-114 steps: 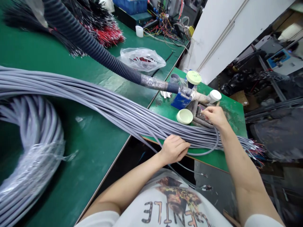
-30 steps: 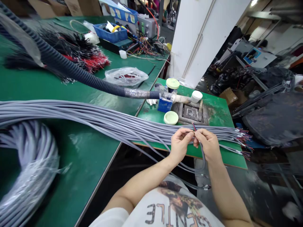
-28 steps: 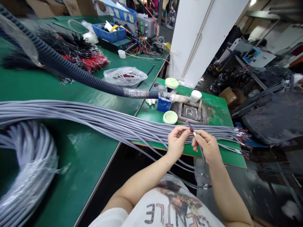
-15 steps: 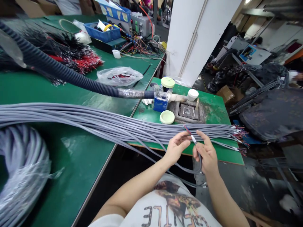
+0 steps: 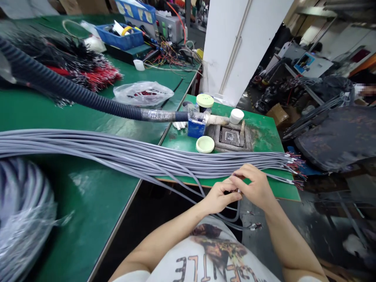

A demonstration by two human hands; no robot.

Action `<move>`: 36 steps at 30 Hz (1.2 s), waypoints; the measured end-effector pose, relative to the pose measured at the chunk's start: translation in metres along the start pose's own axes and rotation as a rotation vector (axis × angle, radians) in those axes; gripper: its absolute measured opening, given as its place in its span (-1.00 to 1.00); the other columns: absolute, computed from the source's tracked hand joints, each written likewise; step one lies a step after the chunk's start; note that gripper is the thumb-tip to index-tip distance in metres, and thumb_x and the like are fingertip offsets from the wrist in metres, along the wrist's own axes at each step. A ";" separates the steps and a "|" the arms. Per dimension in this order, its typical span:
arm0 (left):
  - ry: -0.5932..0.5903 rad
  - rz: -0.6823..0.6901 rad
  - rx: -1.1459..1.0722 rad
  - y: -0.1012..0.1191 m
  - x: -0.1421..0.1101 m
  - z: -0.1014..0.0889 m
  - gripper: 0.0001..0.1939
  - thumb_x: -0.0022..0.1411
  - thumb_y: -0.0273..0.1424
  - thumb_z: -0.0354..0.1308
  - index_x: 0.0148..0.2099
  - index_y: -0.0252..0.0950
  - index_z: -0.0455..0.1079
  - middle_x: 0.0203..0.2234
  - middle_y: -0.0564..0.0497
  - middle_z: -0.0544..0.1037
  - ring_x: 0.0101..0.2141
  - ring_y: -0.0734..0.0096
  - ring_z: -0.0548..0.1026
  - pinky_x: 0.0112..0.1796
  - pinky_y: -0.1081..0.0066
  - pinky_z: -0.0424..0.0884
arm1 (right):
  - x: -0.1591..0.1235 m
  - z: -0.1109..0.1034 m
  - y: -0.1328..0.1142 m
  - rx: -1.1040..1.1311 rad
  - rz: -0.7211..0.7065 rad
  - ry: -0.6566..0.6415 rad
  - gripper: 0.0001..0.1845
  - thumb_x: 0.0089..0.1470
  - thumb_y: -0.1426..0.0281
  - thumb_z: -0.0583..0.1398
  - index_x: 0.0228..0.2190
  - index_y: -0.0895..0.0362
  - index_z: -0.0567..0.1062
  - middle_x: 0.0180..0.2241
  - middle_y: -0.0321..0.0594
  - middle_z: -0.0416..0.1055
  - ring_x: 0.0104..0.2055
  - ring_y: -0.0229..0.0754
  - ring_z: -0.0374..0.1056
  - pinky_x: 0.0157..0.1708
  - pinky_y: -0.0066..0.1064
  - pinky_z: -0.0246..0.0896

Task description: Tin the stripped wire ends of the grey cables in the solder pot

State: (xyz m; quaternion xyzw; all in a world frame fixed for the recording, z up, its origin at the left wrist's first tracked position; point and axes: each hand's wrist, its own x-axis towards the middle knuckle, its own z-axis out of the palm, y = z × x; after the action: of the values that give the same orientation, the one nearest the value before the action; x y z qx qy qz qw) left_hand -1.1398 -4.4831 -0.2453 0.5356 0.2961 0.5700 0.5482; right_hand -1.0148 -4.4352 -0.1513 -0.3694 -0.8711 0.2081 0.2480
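Note:
My left hand (image 5: 219,197) and my right hand (image 5: 252,186) meet low over the front edge of the small green bench, closed together around the end of one grey sheathed cable (image 5: 237,190). Most of that end is hidden by my fingers, with only a small pale tip showing. A long bundle of grey cables (image 5: 147,156) runs just above my hands, its stripped coloured ends fanning out at the right (image 5: 295,166). Loose cable loops hang below my hands.
A metal-framed fixture (image 5: 230,137) sits on the bench behind the bundle, beside a pale green lid (image 5: 205,144) and a blue box (image 5: 196,128). A black corrugated hose (image 5: 88,105) crosses above the bundle. A bagged grey cable coil (image 5: 26,223) lies at the left.
My hands have closed together and dropped lower, covering the cable end that stood up between them with its red and blue wires. The view has tilted slightly.

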 end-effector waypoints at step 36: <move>0.297 -0.284 -0.598 -0.005 -0.012 -0.030 -0.62 0.02 -0.19 0.33 -0.19 -0.38 0.55 -0.40 -0.11 0.60 -0.32 0.30 0.52 -0.13 0.28 0.39 | -0.012 0.018 0.026 -0.005 -0.392 -0.014 -0.53 0.09 0.57 0.13 0.00 -0.07 0.45 -0.07 -0.16 0.47 -0.03 -0.07 0.35 -0.07 -0.13 0.31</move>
State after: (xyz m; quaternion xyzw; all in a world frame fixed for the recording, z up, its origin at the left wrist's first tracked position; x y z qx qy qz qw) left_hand -1.1682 -4.4861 -0.2612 0.2166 0.2641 0.6212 0.7053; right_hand -1.0041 -4.4309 -0.1831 -0.1920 -0.9286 0.1563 0.2766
